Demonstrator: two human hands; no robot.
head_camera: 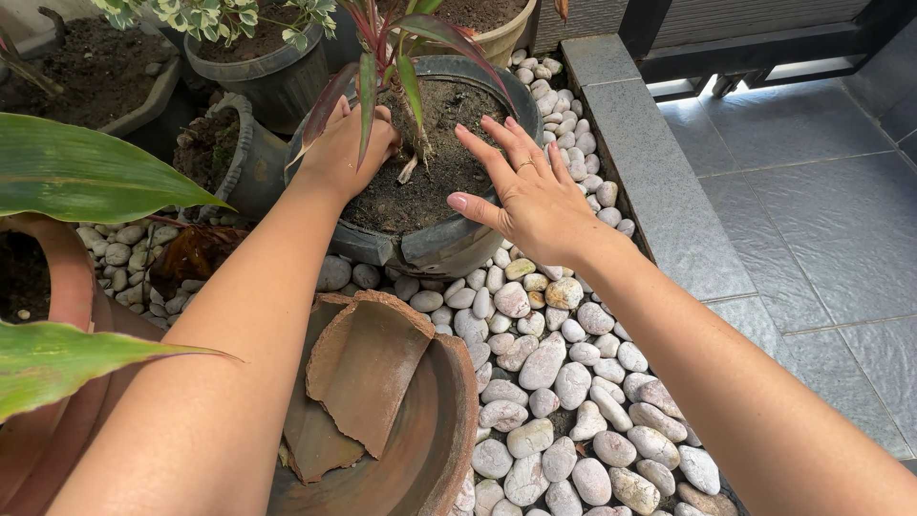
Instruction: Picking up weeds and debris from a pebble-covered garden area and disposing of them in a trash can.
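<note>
your left hand presses into the dark soil at the base of a red-and-green leafed plant, fingers drawn together and curled beside the stem, though a leaf hides whether they actually grip it. your right hand hovers flat over the soil at about three o'clock from the stem, fingers spread apart and holding nothing, a ring on one finger, the palm over the near rim. both hands work at a dark grey plastic pot, which stands tilted toward you on a bed of pale rounded pebbles in the upper middle of the view. at six o'clock from the pot lies a broken terracotta pot with a loose curved shard resting inside it. at nine o'clock a small dark ribbed pot sits just beside the grey one, and at eleven o'clock another dark pot carries a variegated green-and-white plant. broad green leaves cross the left edge. at three o'clock a grey stone kerb borders the pebbles, with grey floor tiles beyond it.
</note>
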